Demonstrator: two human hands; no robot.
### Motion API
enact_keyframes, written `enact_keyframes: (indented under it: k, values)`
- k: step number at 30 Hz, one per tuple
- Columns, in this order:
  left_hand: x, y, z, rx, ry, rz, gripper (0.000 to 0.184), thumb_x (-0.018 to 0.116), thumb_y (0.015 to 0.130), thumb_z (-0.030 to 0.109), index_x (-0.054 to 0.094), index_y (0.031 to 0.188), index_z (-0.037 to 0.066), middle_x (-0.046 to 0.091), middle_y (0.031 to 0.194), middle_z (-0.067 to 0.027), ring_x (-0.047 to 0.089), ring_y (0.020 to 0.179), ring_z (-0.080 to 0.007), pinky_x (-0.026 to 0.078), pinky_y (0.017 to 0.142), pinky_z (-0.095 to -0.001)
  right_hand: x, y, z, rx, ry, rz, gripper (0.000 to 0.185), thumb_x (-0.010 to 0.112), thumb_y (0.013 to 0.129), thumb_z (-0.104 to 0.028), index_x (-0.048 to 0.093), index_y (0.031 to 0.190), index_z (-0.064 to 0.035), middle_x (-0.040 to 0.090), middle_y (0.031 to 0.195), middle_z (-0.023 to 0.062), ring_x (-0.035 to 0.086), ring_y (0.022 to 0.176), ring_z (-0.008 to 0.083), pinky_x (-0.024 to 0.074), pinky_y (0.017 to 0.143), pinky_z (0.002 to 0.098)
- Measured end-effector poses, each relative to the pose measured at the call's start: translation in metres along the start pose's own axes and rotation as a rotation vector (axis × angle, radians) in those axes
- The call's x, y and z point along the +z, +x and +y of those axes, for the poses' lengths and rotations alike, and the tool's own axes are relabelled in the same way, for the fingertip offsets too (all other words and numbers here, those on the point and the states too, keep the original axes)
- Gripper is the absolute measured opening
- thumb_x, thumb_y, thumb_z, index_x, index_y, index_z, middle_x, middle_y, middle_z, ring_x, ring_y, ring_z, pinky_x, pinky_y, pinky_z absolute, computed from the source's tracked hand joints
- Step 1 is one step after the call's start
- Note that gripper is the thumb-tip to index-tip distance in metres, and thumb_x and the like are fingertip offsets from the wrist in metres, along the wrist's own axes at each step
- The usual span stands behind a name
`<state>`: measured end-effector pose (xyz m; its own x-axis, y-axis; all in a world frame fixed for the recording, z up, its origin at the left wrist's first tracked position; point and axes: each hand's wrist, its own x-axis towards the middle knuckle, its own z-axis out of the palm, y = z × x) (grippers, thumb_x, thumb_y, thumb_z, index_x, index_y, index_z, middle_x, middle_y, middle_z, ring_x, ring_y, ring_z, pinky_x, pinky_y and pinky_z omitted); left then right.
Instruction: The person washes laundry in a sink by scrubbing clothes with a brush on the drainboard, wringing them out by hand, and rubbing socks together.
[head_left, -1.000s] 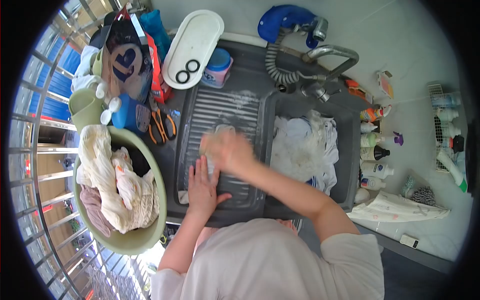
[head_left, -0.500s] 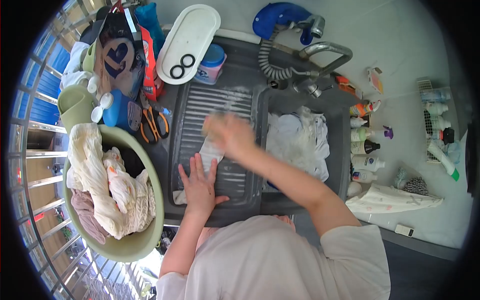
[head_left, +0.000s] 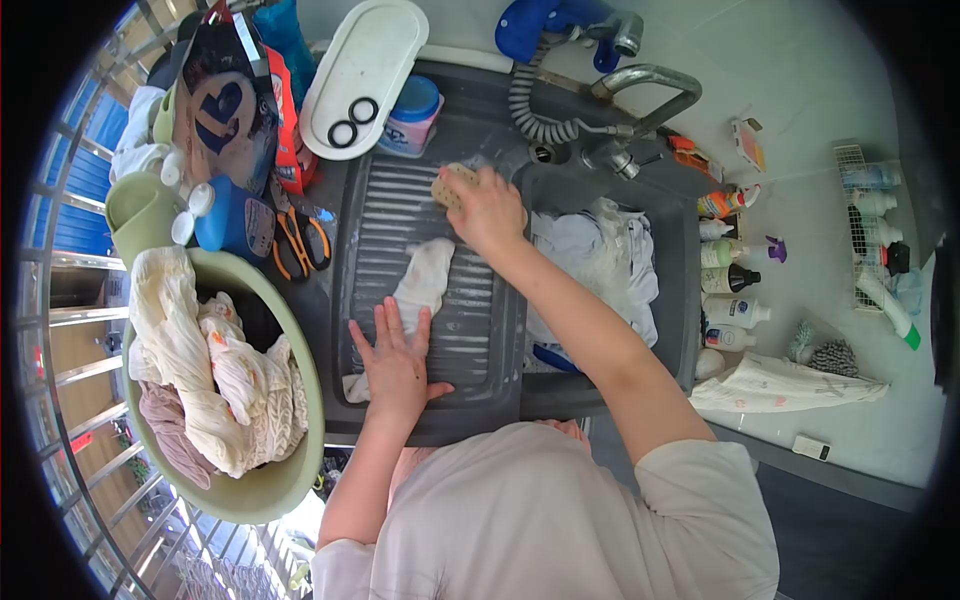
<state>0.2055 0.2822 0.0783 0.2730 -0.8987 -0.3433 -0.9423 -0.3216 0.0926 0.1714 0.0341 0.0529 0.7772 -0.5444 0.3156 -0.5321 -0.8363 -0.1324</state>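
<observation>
A white sock (head_left: 425,280) lies stretched over the ribbed washboard (head_left: 470,350) of the dark sink. My left hand (head_left: 397,372) rests flat on the sock with its fingers spread, pinning it to the ribs; part of the sock is hidden beneath the palm. Beyond the sock's far end, my right hand (head_left: 487,212) grips a beige oval scrub brush (head_left: 452,188) near the top of the washboard, apart from the sock. To the right, wet white clothes (head_left: 600,265) fill the sink basin (head_left: 675,290).
A green tub (head_left: 312,400) of laundry stands at the left, with orange-handled scissors (head_left: 290,240) and a blue bottle (head_left: 235,220) above it. A white tray (head_left: 365,65) and a blue-lidded jar (head_left: 410,115) sit behind. The faucet (head_left: 660,90) overhangs the back right; bottles (head_left: 735,310) line the right edge.
My right hand has moved away from me with the scrub brush, from the sock to the washboard's far end. My left hand keeps its place on the sock.
</observation>
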Motion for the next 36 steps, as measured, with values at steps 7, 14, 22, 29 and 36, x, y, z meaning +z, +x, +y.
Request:
enact_keyframes:
  k: [7, 14, 22, 29, 36]
  values:
    - [-0.006, 0.007, 0.003, 0.002, 0.022, -0.061, 0.122, 0.074, 0.061, 0.073, 0.027, 0.158, 0.014, 0.022, 0.156, -0.0365, 0.025, 0.146, -0.0467, 0.008, 0.113, -0.0734, -0.003, -0.043, -0.033, -0.035, 0.22, -0.156, 0.058, 0.079, 0.072, -0.029, 0.062, 0.128, -0.0262, 0.056, 0.101, 0.0109, 0.06, 0.092, 0.0288, 0.0501, 0.071, 0.0451]
    - [-0.007, 0.008, 0.001, 0.028, 0.065, -0.077, 0.125, 0.077, 0.06, 0.071, 0.026, 0.157, 0.012, 0.024, 0.155, -0.0378, 0.026, 0.146, -0.0479, 0.009, 0.113, -0.0724, -0.027, -0.067, -0.052, -0.145, 0.217, -0.134, 0.06, 0.079, 0.07, -0.027, 0.062, 0.128, -0.0273, 0.056, 0.101, 0.0127, 0.061, 0.09, 0.0318, 0.0483, 0.074, 0.0444]
    - [-0.006, 0.004, 0.0, 0.035, 0.051, -0.031, 0.126, 0.079, 0.061, 0.068, 0.025, 0.158, 0.009, 0.023, 0.154, -0.0391, 0.026, 0.146, -0.0482, 0.01, 0.114, -0.07, -0.02, -0.028, -0.01, 0.018, 0.194, 0.001, 0.057, 0.078, 0.076, -0.033, 0.061, 0.13, -0.0292, 0.057, 0.101, 0.0117, 0.06, 0.094, 0.0324, 0.0479, 0.074, 0.0417]
    - [0.002, 0.005, 0.005, 0.012, 0.004, 0.008, 0.121, 0.076, 0.067, 0.067, 0.024, 0.156, 0.001, 0.02, 0.156, -0.0375, 0.023, 0.147, -0.048, 0.012, 0.115, -0.0682, -0.007, -0.069, -0.027, -0.141, 0.174, -0.179, 0.057, 0.077, 0.076, -0.028, 0.061, 0.131, -0.025, 0.057, 0.1, 0.0119, 0.059, 0.094, 0.0308, 0.047, 0.074, 0.0427]
    - [0.007, 0.003, 0.004, -0.03, -0.02, 0.003, 0.124, 0.072, 0.068, 0.072, 0.027, 0.152, -0.007, 0.022, 0.159, -0.0316, 0.021, 0.149, -0.0428, 0.014, 0.115, -0.068, -0.021, -0.104, -0.053, -0.29, 0.229, -0.136, 0.062, 0.079, 0.071, -0.024, 0.062, 0.13, -0.0256, 0.057, 0.102, 0.0125, 0.061, 0.09, 0.0307, 0.0483, 0.074, 0.0428]
